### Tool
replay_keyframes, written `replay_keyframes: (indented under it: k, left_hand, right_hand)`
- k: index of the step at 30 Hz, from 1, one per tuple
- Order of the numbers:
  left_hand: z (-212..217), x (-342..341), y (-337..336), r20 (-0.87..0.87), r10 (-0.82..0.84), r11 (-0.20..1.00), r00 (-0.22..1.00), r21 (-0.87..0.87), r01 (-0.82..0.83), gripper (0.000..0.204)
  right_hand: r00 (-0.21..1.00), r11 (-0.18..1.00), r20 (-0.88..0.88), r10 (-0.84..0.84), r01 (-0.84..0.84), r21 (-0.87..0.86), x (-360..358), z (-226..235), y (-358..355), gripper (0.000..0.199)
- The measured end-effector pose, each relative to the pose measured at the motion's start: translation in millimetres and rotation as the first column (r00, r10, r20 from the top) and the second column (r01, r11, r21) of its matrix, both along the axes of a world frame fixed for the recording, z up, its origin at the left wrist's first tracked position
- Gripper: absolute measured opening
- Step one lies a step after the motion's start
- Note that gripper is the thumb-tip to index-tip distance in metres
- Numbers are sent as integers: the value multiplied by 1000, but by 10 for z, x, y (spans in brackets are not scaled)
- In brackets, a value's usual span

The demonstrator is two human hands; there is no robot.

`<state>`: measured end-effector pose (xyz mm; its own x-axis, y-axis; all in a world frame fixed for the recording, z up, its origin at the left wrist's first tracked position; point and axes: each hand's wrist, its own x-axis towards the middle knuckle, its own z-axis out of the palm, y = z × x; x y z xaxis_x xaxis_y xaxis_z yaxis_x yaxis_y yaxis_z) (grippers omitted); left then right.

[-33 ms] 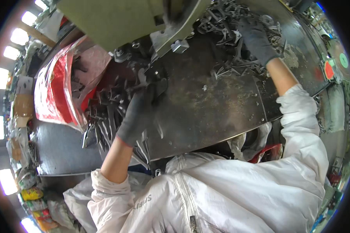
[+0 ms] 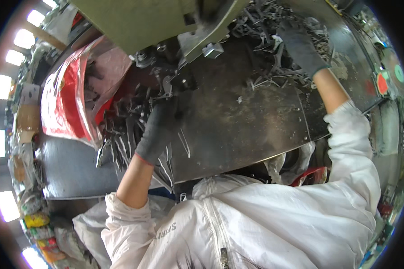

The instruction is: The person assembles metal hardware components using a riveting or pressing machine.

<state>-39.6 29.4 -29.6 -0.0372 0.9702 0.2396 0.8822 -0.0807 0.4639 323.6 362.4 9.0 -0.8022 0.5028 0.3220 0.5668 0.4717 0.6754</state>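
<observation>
My left hand (image 2: 159,130), in a dark grey glove with a red cuff edge, is low over the left part of a dark metal table (image 2: 238,130). Its fingers are dark and blurred, so their grip cannot be made out. A small grey metal part (image 2: 167,86) lies just beyond the fingertips. Thin metal pieces (image 2: 166,166) lie beside that wrist. At the far right my right hand (image 2: 298,49), gloved likewise, is stretched out over a heap of small grey metal parts (image 2: 274,62), touching it. Its fingertips blend into the heap.
A green machine body (image 2: 143,20) overhangs the far side, with a metal bracket (image 2: 191,45) reaching down from it. A red and white plastic bag (image 2: 67,101) holding dark parts stands at left. More metal parts (image 2: 125,130) lie between the bag and my left hand.
The view has shifted slightly. My left hand has moved a little, and the thin pieces beside it show more sharply. My right hand stays over the heap.
</observation>
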Motion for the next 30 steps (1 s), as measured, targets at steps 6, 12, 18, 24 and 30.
replay_keyframes:
  k: [6, 12, 18, 24, 30]
  left_hand:
    - [-124, -390, -54, -165, 51, 997, 985, -52, -60, 40]
    - [180, -146, -45, 749, 349, 930, 563, -349, -113, 36]
    - [62, -181, 102, 656, 170, 978, 735, -205, -43, 36]
    - [-92, -307, 340, 346, -60, 997, 936, -22, 72, 36]
    - [-744, -692, 394, 351, 38, 981, 936, -190, 31, 32]
  right_hand:
    - [948, 866, -314, -58, -109, -488, -556, 187, -891, 33]
    - [632, 152, -540, -556, -561, -814, -1376, -285, -1496, 34]
    - [311, -148, -374, -874, -903, -404, -1799, -248, -1863, 42]
    - [380, -82, -628, -679, -889, -451, -1941, -596, -1951, 35]
    - [502, -200, -546, -670, -831, -519, -2088, -560, -2013, 28]
